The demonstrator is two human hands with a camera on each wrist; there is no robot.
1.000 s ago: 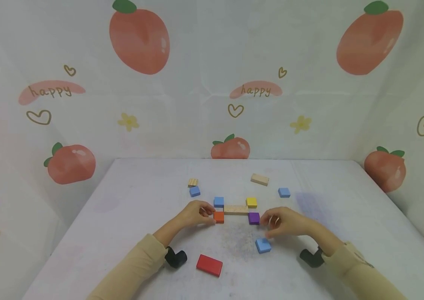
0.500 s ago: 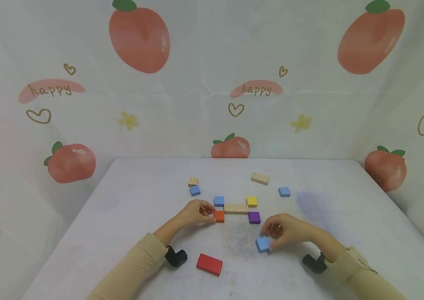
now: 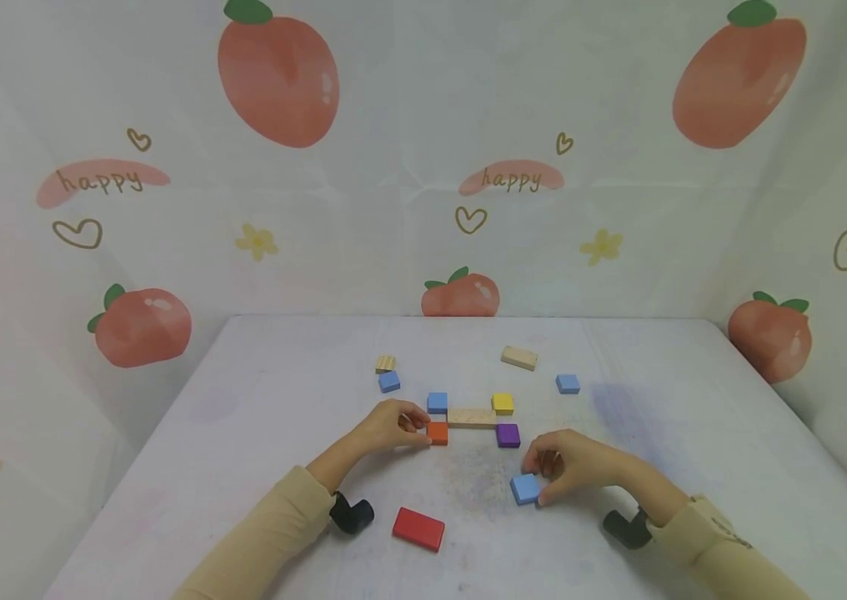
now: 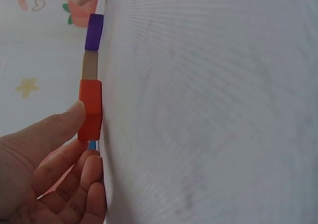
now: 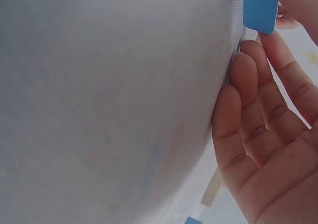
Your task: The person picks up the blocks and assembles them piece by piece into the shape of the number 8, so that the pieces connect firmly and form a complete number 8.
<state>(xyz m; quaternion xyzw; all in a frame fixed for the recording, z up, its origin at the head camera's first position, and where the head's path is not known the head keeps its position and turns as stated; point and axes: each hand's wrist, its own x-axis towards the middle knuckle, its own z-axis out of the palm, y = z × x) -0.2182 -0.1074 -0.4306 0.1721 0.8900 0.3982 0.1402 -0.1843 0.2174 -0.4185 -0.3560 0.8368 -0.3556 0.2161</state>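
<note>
Sky-blue block (image 3: 524, 489) sits on the tabletop (image 3: 266, 417) at five o'clock from the wooden plank (image 3: 472, 418), taking the plank as the dial's centre and twelve as the far edge. The right hand (image 3: 573, 458) has it in a light pinch, thumb on one side and index finger on another; that hold probably leaves the top face free and lets the block be turned or slid with control. Whether it bears its full weight on the surface is hard to tell.

At eight o'clock, beside the plank's end, the left hand (image 3: 388, 427) pinches the orange block (image 3: 438, 433) between thumb and index finger, likely to steady it so that its line with the plank is kept. A second blue block (image 3: 437, 402) lies at ten, a yellow block (image 3: 502, 403) at two and a purple block (image 3: 508, 435) at four, so each corner of the plank has a neighbour, which suggests a deliberate, balanced layout. Farther off, at seven, lies a red block (image 3: 419, 529).

As for looks, the sky-blue block is squarish and low, plain and smooth, with straight edges and a top paler than its sides. It lies slightly askew to the plank; the right wrist view shows it a deeper blue.
</note>
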